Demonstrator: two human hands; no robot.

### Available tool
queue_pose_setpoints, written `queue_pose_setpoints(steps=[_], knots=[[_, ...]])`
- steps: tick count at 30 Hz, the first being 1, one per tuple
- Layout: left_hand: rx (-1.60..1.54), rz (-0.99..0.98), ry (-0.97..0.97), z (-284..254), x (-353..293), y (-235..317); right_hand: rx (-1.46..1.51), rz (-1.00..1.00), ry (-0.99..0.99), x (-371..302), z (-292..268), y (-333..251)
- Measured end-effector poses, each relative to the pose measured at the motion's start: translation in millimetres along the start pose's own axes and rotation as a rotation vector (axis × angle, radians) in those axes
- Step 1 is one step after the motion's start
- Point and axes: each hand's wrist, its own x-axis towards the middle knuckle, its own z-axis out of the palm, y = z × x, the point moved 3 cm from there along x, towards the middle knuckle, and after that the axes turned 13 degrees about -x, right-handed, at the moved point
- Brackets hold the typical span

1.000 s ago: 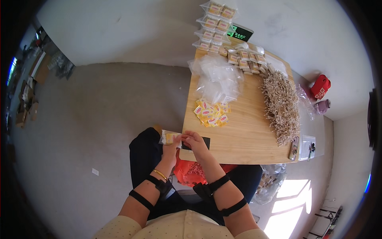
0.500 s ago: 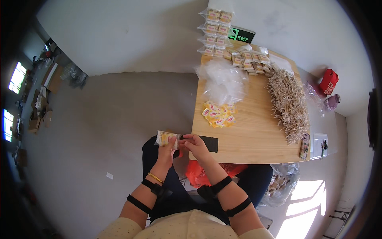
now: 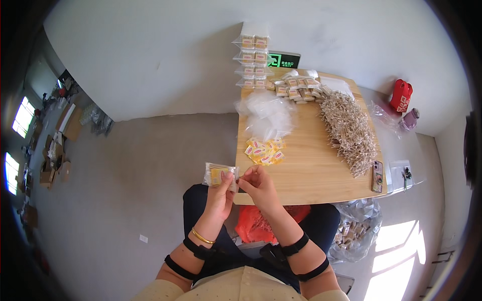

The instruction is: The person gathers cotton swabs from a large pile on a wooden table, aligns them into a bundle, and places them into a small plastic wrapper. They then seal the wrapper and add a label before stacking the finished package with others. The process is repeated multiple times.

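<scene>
The left hand (image 3: 219, 193) is closing its grip on a small clear packet (image 3: 220, 174) with a yellow insert, holding it off the near left corner of the wooden worktop (image 3: 306, 165). The right hand (image 3: 258, 183) is pinching the packet's right edge with fingertips. Beyond them — loose yellow sachets (image 3: 263, 150), a heap of empty clear bags (image 3: 268, 113), a long pile of wooden sticks (image 3: 349, 128), and filled packets (image 3: 296, 85) at the far edge. Held over bare floor, the packet could slip and fall if the pinch loosens — its film looks slick.
</scene>
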Motion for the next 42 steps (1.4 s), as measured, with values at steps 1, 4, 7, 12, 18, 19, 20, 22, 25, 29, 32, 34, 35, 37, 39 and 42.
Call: queue_pose_setpoints(steps=[1, 4, 7, 12, 18, 19, 20, 22, 25, 29, 32, 34, 35, 37, 39, 42], knots=[[0.052, 0.035, -0.002, 8.7, -4.0, -1.4, -0.039, 0.000, 0.023, -7.8, -4.3, -7.2], [0.184, 0.128, -0.069, 27.0, -15.4, -10.4, -0.095, 0.002, 0.011, -25.5, -14.8, -9.0], [0.202, 0.099, -0.099, 36.7, -25.0, -22.6, -0.085, -0.022, 0.010, -38.6, -28.7, -8.3], [0.132, -0.241, -0.270, 38.4, -29.2, -22.5, -0.117, -0.039, 0.105, -54.9, -71.1, -20.6], [0.845, 0.030, -0.404, 46.1, -28.1, -5.3, -0.661, -0.300, 0.219, -72.0, -105.2, -53.0], [1.038, 0.121, -0.469, 54.3, -28.5, -4.5, -0.741, -0.341, 0.212, -76.5, -103.7, -60.4], [1.072, 0.034, -0.504, 63.8, -31.0, -7.8, -0.821, -0.378, 0.204, -80.6, -102.8, -64.4], [1.133, -0.111, -0.542, 81.8, -37.3, -17.7, -0.859, -0.434, 0.143, -84.7, -99.7, -66.6], [1.162, -0.242, -0.490, 90.8, -46.2, -27.0, -0.815, -0.419, 0.118, -93.9, -101.7, -68.5], [1.389, 0.216, -0.740, 91.3, -50.2, -28.6, -0.593, -0.289, 0.121, -103.6, -105.4, -73.8], [1.363, 0.376, -0.818, 95.9, -53.5, -29.0, -0.645, -0.313, 0.026, -101.2, -105.9, -66.2], [1.368, 0.473, -0.838, 101.4, -53.4, -27.1, -0.596, -0.304, 0.057, -100.9, -108.5, -63.0], [1.370, 0.522, -0.847, 104.2, -53.2, -25.8, -0.573, -0.299, 0.072, -100.3, -109.8, -61.6], [1.403, 0.560, -0.870, 107.3, -53.0, -22.4, -0.617, -0.303, 0.075, -98.2, -111.3, -59.3], [1.332, 0.529, -0.846, 106.8, -50.1, -23.0, -0.640, -0.307, 0.078, -95.4, -112.9, -57.2], [1.141, 0.354, -0.733, 99.9, -45.5, -25.5, -0.632, -0.309, 0.078, -87.9, -113.6, -51.5]])
